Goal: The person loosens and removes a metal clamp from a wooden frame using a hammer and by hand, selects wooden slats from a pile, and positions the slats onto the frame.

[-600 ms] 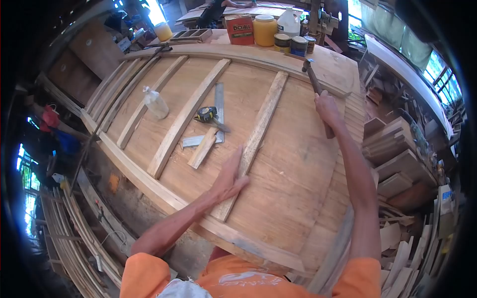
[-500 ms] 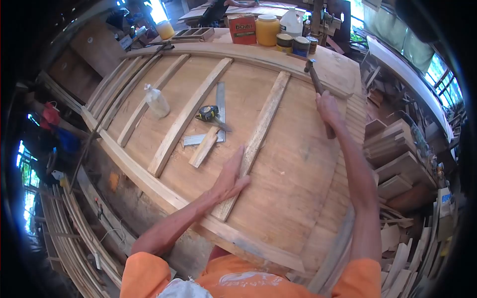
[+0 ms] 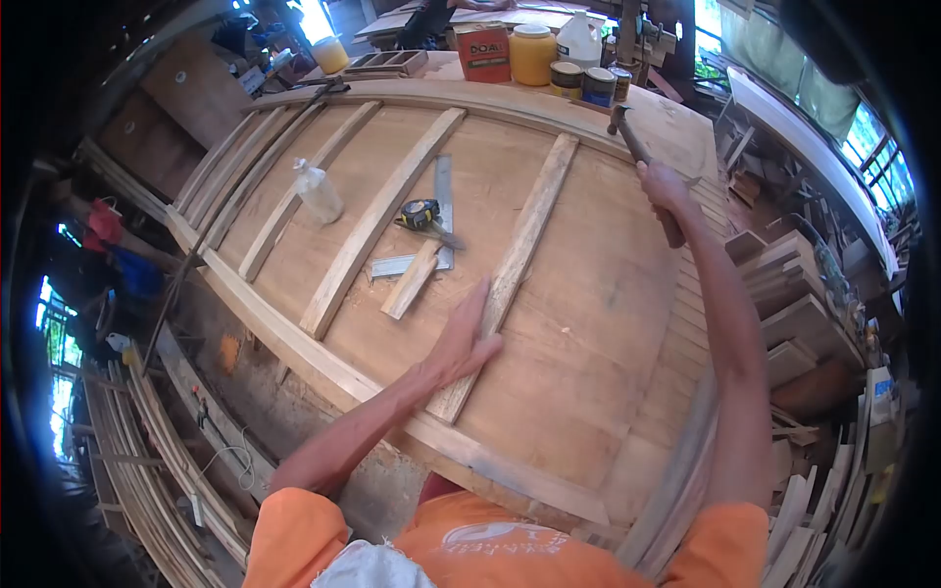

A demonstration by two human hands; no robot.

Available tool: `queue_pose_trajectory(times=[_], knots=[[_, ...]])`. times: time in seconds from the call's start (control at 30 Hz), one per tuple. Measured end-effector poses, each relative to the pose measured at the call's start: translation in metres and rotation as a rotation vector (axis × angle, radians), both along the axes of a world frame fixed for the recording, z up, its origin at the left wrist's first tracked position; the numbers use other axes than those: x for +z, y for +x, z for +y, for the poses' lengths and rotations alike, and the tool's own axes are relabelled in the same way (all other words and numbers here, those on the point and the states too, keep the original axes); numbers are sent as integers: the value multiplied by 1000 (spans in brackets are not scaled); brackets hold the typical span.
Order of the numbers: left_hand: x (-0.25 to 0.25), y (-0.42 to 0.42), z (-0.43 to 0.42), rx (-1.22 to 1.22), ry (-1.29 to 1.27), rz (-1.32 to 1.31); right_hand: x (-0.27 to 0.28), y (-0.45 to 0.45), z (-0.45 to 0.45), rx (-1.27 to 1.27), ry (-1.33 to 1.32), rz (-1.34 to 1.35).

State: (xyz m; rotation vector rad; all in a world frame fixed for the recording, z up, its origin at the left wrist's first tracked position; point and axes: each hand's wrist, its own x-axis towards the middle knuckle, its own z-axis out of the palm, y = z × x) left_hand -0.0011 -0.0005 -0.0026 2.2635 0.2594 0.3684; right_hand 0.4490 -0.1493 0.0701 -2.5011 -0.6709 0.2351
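Note:
My left hand (image 3: 469, 343) grips a wooden slat (image 3: 537, 201), thumb on one side and fingers along the other. The slat lies across a framed plywood panel (image 3: 608, 284). In my right hand (image 3: 664, 186) is a hammer (image 3: 637, 145), its handle slanting and its head near the panel's far rail. Left of the slat lie a small wood block (image 3: 408, 289), a metal square (image 3: 444, 181) and a black and yellow tape measure (image 3: 419, 214). A clear plastic bottle (image 3: 318, 196) stands farther left, between two other slats.
Along the far edge stand a red box (image 3: 482, 54), a yellow jar (image 3: 532, 57), a white jug (image 3: 580, 39) and several small cans (image 3: 598, 86). A long bar clamp (image 3: 230, 181) crosses the panel's left part. Stacked wood (image 3: 799, 284) is at the right; long strips (image 3: 162, 441) lie lower left.
The view has shifted slightly. My right hand, with the hammer, has risen a little and moved right. My left hand keeps its hold on the slat.

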Motion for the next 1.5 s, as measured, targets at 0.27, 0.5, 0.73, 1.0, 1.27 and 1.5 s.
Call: queue_pose_trajectory(times=[0.27,0.5,0.73,1.0,1.27,1.5], knots=[[-10,-1,1,10,52,-50,-78,71,3,163,-84,-301],[-8,-5,0,15,53,-60,-38,26,5,17,-23,-105],[-1,-4,-2,18,-10,-37,-61,44,-1,88,-51,-256],[0,-4,-2,30,-58,-7,-60,38,-2,116,-178,-318],[5,-4,-3,38,-76,10,-78,48,-11,187,-180,-349],[9,-5,-4,32,-25,-25,-61,21,-19,111,-9,-333]])
